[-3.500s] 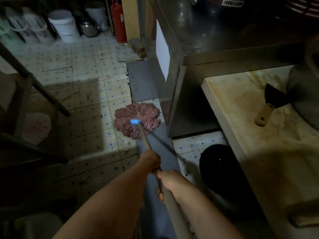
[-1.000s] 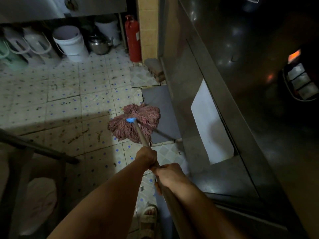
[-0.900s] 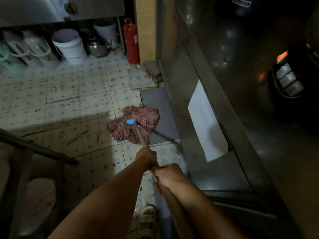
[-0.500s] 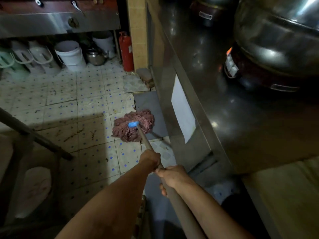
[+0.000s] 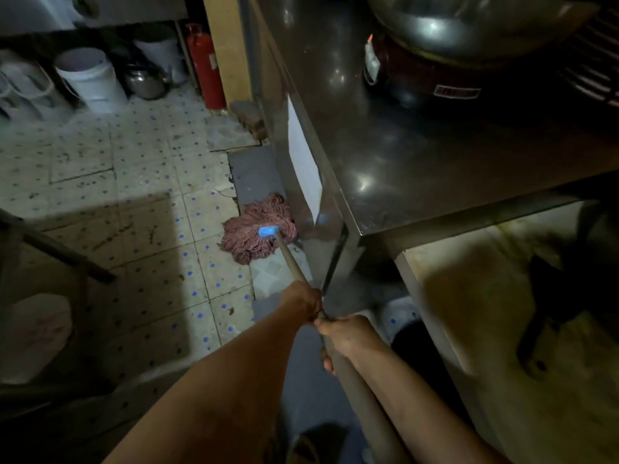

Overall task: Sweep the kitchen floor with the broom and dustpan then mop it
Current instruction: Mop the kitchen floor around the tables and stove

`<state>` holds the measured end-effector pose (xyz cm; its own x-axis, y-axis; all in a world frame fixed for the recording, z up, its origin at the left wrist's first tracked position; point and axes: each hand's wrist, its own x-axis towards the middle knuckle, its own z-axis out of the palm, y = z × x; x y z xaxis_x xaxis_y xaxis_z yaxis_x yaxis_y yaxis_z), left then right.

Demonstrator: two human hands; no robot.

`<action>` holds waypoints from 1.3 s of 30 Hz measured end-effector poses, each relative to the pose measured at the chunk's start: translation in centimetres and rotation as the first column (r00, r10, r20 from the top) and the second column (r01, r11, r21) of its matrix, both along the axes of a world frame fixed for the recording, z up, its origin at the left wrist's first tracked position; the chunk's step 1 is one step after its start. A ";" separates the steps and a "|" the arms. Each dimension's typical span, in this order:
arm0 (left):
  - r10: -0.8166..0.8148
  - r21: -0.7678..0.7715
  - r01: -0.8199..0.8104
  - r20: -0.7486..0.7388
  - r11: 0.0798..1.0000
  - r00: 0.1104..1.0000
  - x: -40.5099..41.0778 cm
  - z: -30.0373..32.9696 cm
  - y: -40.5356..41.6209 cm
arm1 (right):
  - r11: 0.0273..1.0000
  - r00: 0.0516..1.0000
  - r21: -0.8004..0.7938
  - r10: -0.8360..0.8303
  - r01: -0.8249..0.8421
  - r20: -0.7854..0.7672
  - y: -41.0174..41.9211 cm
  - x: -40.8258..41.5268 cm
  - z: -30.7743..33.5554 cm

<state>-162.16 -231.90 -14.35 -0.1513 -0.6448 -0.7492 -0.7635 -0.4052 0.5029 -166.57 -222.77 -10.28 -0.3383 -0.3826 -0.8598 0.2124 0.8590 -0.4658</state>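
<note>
Pink mop head (image 5: 259, 227) lies at frame centre on the tiled floor (image 5: 150, 202) against the steel desk (image 5: 418, 155), both hands, left (image 5: 303, 301) and right (image 5: 348, 334), gripping its handle (image 5: 291, 262): mopping underway, dirty specks remain upper left.

1. The mop (image 5: 259, 236) has a head of pinkish-red cord strands, spread flat on the floor (image 5: 140, 182), with a small blue plastic socket at its centre.
2. Its head lies partly on the pale speckled tiles and partly on a grey slab, its right edge pressed up against the base of the steel cabinet (image 5: 321, 182).
3. The handle (image 5: 290, 262), a plain brownish pole, slants from the blue socket down toward the camera.
4. The floor tiles are cream with small blue dots and show dark smudges.
</note>
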 end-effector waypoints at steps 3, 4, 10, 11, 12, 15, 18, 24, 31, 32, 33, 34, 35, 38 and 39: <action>-0.051 0.006 0.051 0.011 0.999 0.999 -0.6 -0.2 1.1 | 0.999 1.000 0.028 -0.024 0.023 0.017 1.4 -0.4 0.1; -0.061 0.019 0.061 0.010 0.998 0.998 -0.7 -0.2 1.2 | 0.999 0.999 0.029 -0.032 0.031 0.022 1.5 -0.4 0.1; -0.177 -0.004 0.178 0.070 0.984 0.982 0.1 0.3 2.3 | 0.988 0.985 0.050 -0.148 0.144 0.089 3.0 1.0 0.3; -0.193 -0.012 0.194 0.067 0.981 0.979 0.4 0.3 2.5 | 0.985 0.981 0.049 -0.167 0.163 0.097 3.3 1.4 0.3; -0.214 -0.014 0.215 0.067 0.976 0.975 0.7 0.3 2.6 | 0.982 0.977 0.043 -0.186 0.183 0.105 3.5 1.8 0.2; -0.274 -0.001 0.276 0.130 0.961 0.953 1.5 -0.2 3.0 | 0.979 0.970 0.040 -0.202 0.199 0.135 3.9 3.2 -0.8; -0.359 -0.007 0.367 0.198 0.930 0.912 2.5 -0.9 3.6 | 0.982 0.970 0.067 -0.185 0.177 0.157 4.5 4.7 -2.9; -0.460 -0.086 0.500 0.285 0.862 0.841 4.1 -1.9 5.7 | 0.989 0.967 0.044 -0.144 0.138 0.209 6.2 6.6 -4.8; -0.393 -0.089 0.429 0.272 0.899 0.879 6.9 -1.8 11.1 | 0.983 0.914 0.034 -0.183 0.183 0.362 11.9 8.4 -2.6; -0.365 -0.077 0.396 0.259 0.915 0.894 7.2 -1.9 11.9 | 0.981 0.904 0.038 -0.192 0.192 0.381 12.8 8.7 -2.5; -0.329 -0.064 0.352 0.235 0.934 0.915 7.6 -2.1 12.7 | 0.981 0.899 0.045 -0.193 0.190 0.394 13.6 9.0 -2.4; -0.299 -0.045 0.315 0.220 0.948 0.929 8.0 -2.1 13.5 | 0.982 0.895 0.051 -0.186 0.182 0.405 14.4 9.2 -2.3; -0.286 -0.034 0.300 0.212 0.953 0.934 8.4 -2.0 14.4 | 0.984 0.898 0.055 -0.177 0.169 0.403 15.4 9.6 -2.1; -0.263 -0.028 0.277 0.228 0.961 0.937 9.8 -2.1 16.3 | 0.989 0.899 0.057 -0.148 0.137 0.413 17.3 10.7 -2.5; -0.257 -0.016 0.268 0.236 0.963 0.937 10.3 -2.1 17.0 | 0.991 0.903 0.052 -0.131 0.121 0.410 17.9 11.2 -2.7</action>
<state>-151.82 -214.90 -16.50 -0.1472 -0.6411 -0.7532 -0.9366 -0.1546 0.3146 -155.33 -204.82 -12.98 0.0038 -0.3374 -0.9414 0.4879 0.8223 -0.2928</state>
